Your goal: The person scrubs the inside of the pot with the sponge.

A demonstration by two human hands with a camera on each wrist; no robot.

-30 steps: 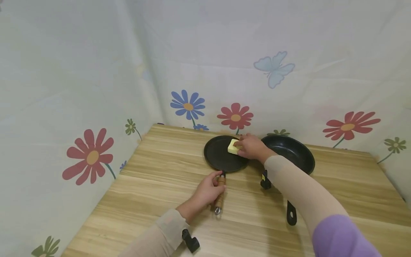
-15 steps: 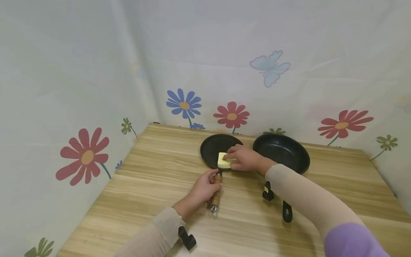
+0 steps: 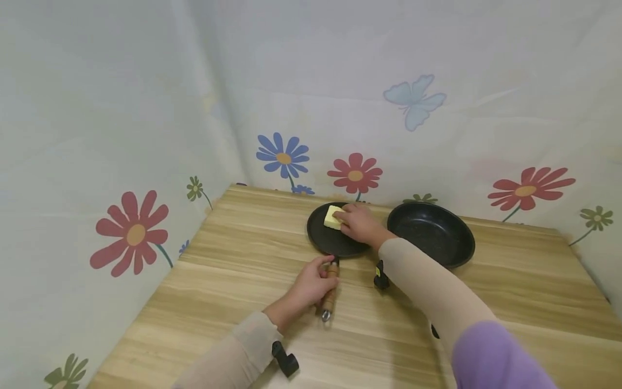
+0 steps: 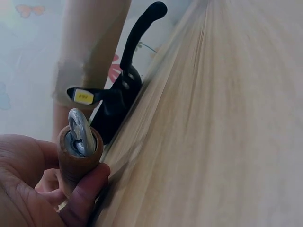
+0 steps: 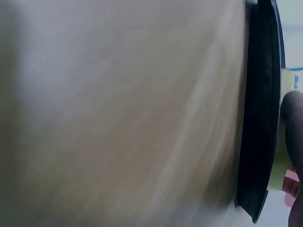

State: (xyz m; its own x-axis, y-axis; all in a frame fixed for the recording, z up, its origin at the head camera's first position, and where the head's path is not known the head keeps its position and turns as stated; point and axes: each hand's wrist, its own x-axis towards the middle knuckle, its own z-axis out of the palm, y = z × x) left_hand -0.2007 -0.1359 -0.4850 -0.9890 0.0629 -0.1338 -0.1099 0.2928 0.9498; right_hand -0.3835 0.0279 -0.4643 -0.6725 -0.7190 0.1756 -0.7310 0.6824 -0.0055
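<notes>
A flat black griddle pan (image 3: 320, 237) lies at the back of the table, its wooden handle (image 3: 329, 298) toward me. My left hand (image 3: 309, 282) holds that handle between thumb and fingers; the metal hanging ring (image 4: 81, 130) at its end shows in the left wrist view. My right hand (image 3: 360, 222) grips a pale yellow sponge (image 3: 332, 217) on the pan's surface, near its far side. In the right wrist view the sponge (image 5: 282, 161) sits against the pan, with the thumb (image 5: 294, 123) on it.
To the right stands a deeper black frying pan (image 3: 432, 229), its handle mostly hidden beneath my right forearm. The wood-grain table (image 3: 233, 259) meets a flowered cloth wall (image 3: 311, 97) behind and at the left. A black camera mount sits on each wrist.
My right hand has wiped the sponge from the pan's right side down to its near edge, then up to the far side. The left hand keeps its hold on the handle.
</notes>
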